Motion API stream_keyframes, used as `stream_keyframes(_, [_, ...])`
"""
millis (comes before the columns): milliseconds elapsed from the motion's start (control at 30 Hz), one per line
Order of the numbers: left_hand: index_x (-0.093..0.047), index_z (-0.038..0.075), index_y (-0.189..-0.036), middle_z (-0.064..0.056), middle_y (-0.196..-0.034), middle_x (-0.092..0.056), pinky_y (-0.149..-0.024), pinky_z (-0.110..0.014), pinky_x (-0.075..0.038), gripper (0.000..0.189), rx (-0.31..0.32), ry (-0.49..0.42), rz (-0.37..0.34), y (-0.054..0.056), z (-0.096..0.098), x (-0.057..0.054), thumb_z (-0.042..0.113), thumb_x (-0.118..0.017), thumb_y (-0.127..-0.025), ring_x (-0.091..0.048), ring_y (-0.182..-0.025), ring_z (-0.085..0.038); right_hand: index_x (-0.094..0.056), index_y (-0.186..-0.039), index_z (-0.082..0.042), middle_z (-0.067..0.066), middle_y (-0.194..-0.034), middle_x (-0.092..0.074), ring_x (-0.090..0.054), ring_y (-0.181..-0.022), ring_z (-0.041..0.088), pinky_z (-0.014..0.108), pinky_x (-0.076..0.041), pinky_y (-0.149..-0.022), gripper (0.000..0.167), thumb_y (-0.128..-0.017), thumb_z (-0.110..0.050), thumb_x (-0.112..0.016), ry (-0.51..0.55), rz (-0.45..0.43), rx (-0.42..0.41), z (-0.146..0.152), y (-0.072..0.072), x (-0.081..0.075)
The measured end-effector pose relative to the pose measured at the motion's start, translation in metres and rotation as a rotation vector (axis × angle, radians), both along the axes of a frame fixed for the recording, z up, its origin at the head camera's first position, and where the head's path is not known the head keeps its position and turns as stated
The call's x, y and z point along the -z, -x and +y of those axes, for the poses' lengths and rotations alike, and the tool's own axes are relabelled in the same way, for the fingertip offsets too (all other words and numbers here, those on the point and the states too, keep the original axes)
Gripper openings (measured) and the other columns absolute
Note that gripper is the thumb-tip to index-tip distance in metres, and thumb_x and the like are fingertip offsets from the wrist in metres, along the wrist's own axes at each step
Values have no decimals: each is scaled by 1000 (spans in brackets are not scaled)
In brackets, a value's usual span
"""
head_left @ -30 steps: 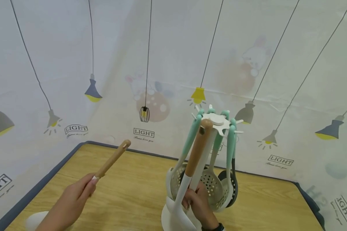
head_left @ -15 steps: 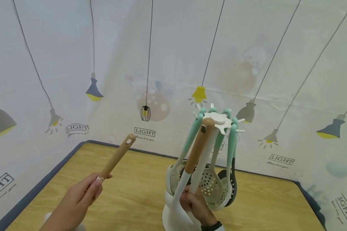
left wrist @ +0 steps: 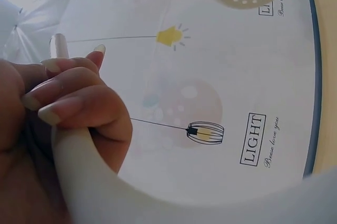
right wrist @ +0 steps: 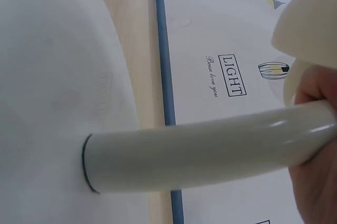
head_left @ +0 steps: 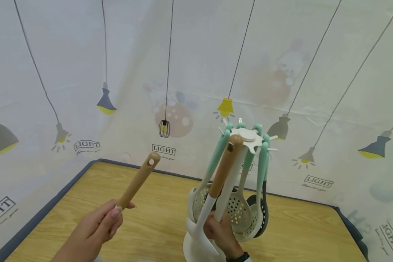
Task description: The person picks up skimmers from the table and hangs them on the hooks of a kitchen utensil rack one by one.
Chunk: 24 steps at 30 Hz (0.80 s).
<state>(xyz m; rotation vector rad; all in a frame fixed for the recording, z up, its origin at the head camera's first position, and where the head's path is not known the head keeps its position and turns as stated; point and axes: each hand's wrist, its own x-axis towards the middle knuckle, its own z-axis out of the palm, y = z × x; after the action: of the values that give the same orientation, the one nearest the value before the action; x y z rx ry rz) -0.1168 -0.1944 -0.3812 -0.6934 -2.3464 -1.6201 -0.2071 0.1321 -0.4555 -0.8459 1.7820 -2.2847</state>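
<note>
In the head view my left hand grips a kitchen utensil with a wood-coloured handle, pointing up and to the right. Its white curved lower part shows in the left wrist view; the head is mostly out of sight. My right hand holds the white post of a utensil stand, above its round base. Utensils with mint handles, among them perforated skimmers, hang from the stand's hooked top. A white utensil with a brown handle hangs at the front.
The stand is on a wood-grain table with a dark blue edge. Behind the table stands a pale backdrop printed with hanging lamps. A dark band circles my right wrist.
My left hand has moved right and slightly up with the utensil, bringing its handle closer to the stand. My right hand keeps its hold on the post.
</note>
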Motion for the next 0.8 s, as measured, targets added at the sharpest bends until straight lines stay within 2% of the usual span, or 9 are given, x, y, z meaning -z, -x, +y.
stream_keyframes(133, [-57, 6, -128, -2, -69, -42, -38, -22, -32, 35, 26, -24, -19, -2, 1, -2, 1, -27, -111, -32, -47, -16, -28, -58, 11, 19, -48, -18, -29, -41, 4, 28, -19, -33, 37, -90, 7, -45, 1, -16, 32, -5, -2, 0])
stream_keyframes(300, [-57, 7, -127, -2, -69, -42, -38, -22, -32, 35, 12, -23, -28, -5, 3, -5, 2, -27, -111, -32, -46, -15, -30, -58, 12, 18, -46, -19, -28, -40, 2, 30, -17, -33, 40, -94, 7, -47, 28, 6, 71, -12, -5, 0])
stream_keyframes(433, [-58, 7, -125, -1, -68, -43, -38, -21, -32, 35, -9, -20, 7, -9, 6, -7, 0, -28, -110, -33, -45, -11, -30, -56, 10, 19, -45, -20, -30, -39, 0, 23, -20, -32, 42, -93, 7, -49, -1, -3, 169, -19, -8, -1])
stream_keyframes(533, [-58, 5, -125, -1, -67, -44, -36, -20, -31, 36, 1, -45, 43, -12, 9, -9, -4, -27, -109, -33, -43, -8, -31, -55, 10, 19, -44, -22, -31, -37, 0, 18, -24, -34, 41, -92, 7, -50, -45, -30, 255, -24, -10, -2])
stream_keyframes(667, [-57, 0, -126, -2, -68, -43, -35, -16, -29, 39, 66, -123, 114, -14, 15, -10, -12, -25, -106, -33, -42, -9, -32, -55, 10, 7, -41, -26, -30, -35, 0, 16, -25, -35, 41, -91, 8, -50, -78, -66, 346, -29, -13, -3])
stream_keyframes(800, [-56, 0, -124, -4, -69, -42, -34, -13, -28, 41, 87, -211, 129, -18, 23, -13, -15, -23, -104, -32, -42, -11, -33, -56, 13, -4, -41, -33, -30, -35, 0, 14, -25, -36, 41, -93, 7, -50, -93, -115, 427, -35, -14, -5])
